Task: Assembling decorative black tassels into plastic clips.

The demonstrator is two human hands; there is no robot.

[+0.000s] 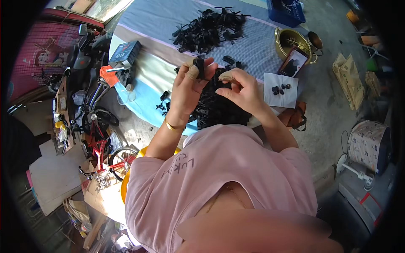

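Observation:
My left hand (185, 86) is raised over the near part of the table, its fingers and thumb closed on a small black plastic piece (199, 67). A tan wrapping covers the tip of that thumb. To its right, my right hand (245, 90) has its index finger and thumb apart, with nothing visible between them; the index fingertip carries a tan wrapping too. Below both hands, close to my body, lies a heap of black plastic parts (217, 110). A few loose black pieces (231, 61) rest just beyond my hands.
Farther back on the cloth-covered table (145, 25) is another black pile (209, 33). At right are a blue basket (287, 14), a brass-coloured pot (279, 44), a phone (294, 62) and white paper (271, 100) with small black bits. A box (125, 52) sits left.

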